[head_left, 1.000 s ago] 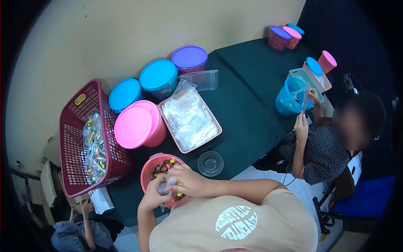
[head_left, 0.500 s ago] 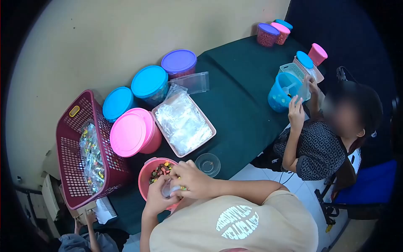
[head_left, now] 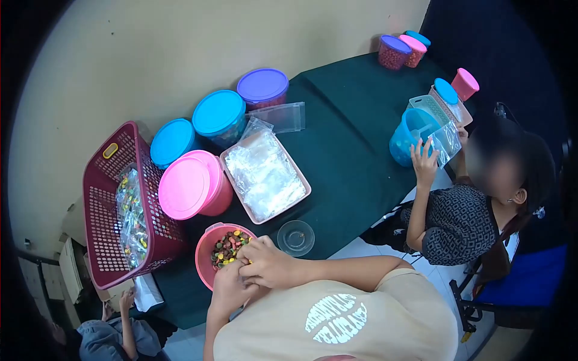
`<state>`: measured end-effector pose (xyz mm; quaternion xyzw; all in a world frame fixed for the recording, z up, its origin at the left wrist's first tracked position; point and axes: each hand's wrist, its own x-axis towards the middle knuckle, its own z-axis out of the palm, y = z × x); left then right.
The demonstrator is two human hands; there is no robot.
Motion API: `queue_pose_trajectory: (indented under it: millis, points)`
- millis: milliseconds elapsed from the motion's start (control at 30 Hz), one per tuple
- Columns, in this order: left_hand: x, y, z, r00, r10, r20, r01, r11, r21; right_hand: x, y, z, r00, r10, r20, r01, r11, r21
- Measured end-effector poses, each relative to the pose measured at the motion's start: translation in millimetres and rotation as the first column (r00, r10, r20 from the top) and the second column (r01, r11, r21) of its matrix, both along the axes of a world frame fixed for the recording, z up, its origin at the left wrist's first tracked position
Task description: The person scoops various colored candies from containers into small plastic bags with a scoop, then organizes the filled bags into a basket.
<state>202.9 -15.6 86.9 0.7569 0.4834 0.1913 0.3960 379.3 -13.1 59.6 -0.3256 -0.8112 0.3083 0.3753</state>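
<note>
At the near edge of the green table (head_left: 349, 156), about 6 o'clock in frame: both hands are bunched together over the open pink tub (head_left: 201, 262) of mixed coloured candies (head_left: 226, 246).
- Right hand (head_left: 268, 265): curled, fingers drawn in tight, lying across the left hand (head_left: 230, 290) at the tub's 4 o'clock rim.
- Left hand: also closed up, tucked under the right.
- Can't tell if either grips anything; the fingers cover whatever sits between them.
- Clear round dish (head_left: 295, 237): just beside the tub at its 3 o'clock, untouched.
- Tub's 12 o'clock: pink-lidded tub (head_left: 189, 188), tilted, next to a pink tray (head_left: 286, 208) stacked with empty clear bags (head_left: 263, 174).
- Along the wall, 11 to 1 o'clock: near blue-lidded tub (head_left: 171, 141), far blue-lidded tub (head_left: 220, 113), purple-lidded tub (head_left: 262, 86).
- Loose zip bag (head_left: 280, 117): lies flat at the tray's 12 o'clock.
- Maroon basket (head_left: 102, 198): at the open tub's 10 o'clock, holding filled candy bags (head_left: 129, 216).
- A co-worker's hand (head_left: 424, 162), 3 o'clock in frame, holds up a clear bag (head_left: 447, 143) beside a blue tub (head_left: 404, 141).
</note>
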Motion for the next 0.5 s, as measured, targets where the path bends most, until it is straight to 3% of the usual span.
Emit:
queue_pose_trajectory:
  millis: [67, 167, 233, 367, 433, 500]
  points:
    - [1.2, -4.9, -2.6, 1.0, 0.007, -0.023, -0.007, 1.0, 0.001, 0.5, -3.8, -5.4, 1.0, 0.005, -0.004, -0.005, 0.999, 0.031]
    - [-0.1, -5.3, -9.4, 0.995, -0.01, 0.102, 0.005, 0.999, 0.053, 6.2, -2.1, 2.1, 0.997, -0.012, -0.077, 0.016, 0.998, 0.053]
    - [6.4, -6.5, -10.3, 0.905, 0.05, 0.422, -0.071, 0.997, 0.034, 8.7, -1.8, 1.1, 0.993, -0.053, -0.102, 0.06, 0.995, 0.075]
    - [-3.0, -13.9, -38.6, 0.945, -0.044, 0.323, -0.015, 0.984, 0.177, 9.3, -11.1, -7.2, 0.987, -0.067, -0.145, 0.071, 0.997, 0.017]
    - [-4.9, -17.6, -50.1, 0.984, 0.122, 0.131, -0.127, 0.991, 0.033, 11.8, -14.9, -7.6, 0.991, -0.045, -0.127, 0.056, 0.995, 0.088]
    - [-7.9, -17.0, -46.0, 0.985, 0.108, 0.137, -0.113, 0.993, 0.025, 19.6, -15.2, 0.1, 0.992, -0.053, -0.111, 0.064, 0.993, 0.099]
